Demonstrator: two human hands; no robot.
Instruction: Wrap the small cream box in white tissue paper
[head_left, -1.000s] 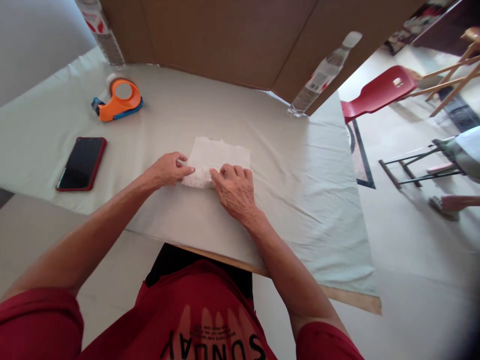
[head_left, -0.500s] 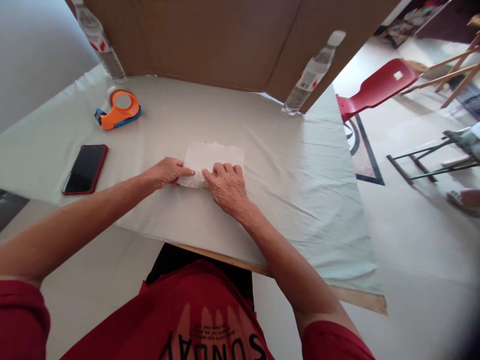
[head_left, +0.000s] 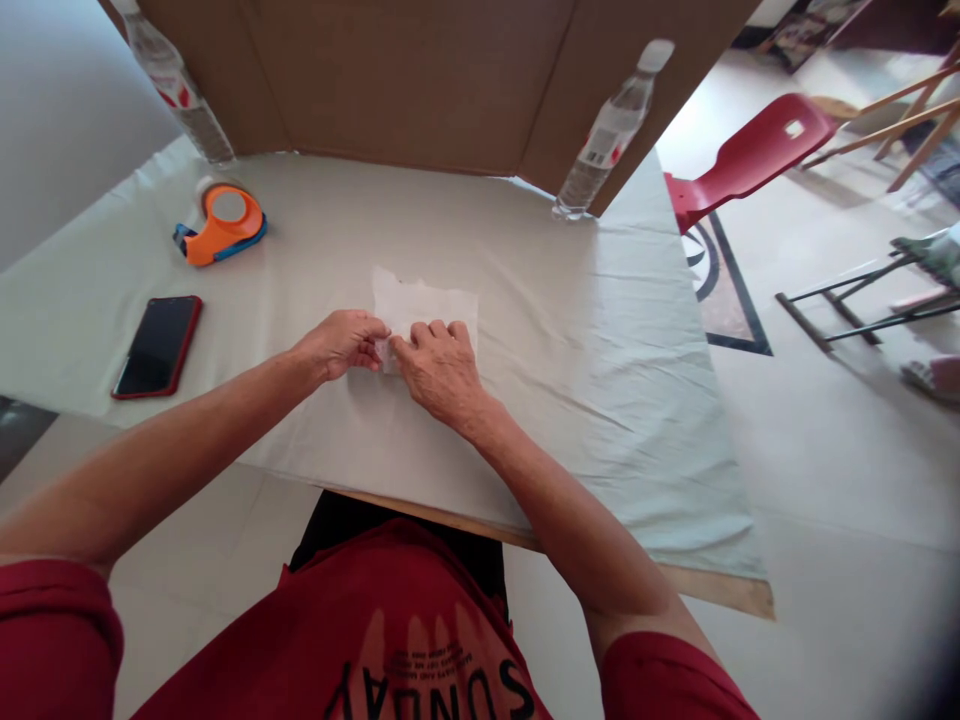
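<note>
A thin white sheet [head_left: 435, 298], paper-like and slightly see-through, lies on the cloth in front of me. Its far left corner sticks up a little. My left hand [head_left: 346, 345] pinches the sheet's left side between thumb and fingers, the other fingers curled below. My right hand [head_left: 441, 372] lies over the near part of the sheet, fingers bent onto it and thumb reaching to the left fingertips. The two hands almost meet there. The sheet's near edge is partly hidden under my right hand, so I cannot tell whether it is folded.
An orange and blue tape dispenser [head_left: 225, 222] and a red-cased phone [head_left: 159, 345] lie to the left. Two water bottles [head_left: 180, 90] [head_left: 611, 135] stand against a brown cardboard panel [head_left: 405, 80]. Past the cloth-covered table [head_left: 600, 400] is a red chair [head_left: 750, 160].
My left hand has shifted its pinch higher on the sheet's left side, and my right thumb has moved left to it. The sheet's far left corner has lifted. The view has shifted slightly.
</note>
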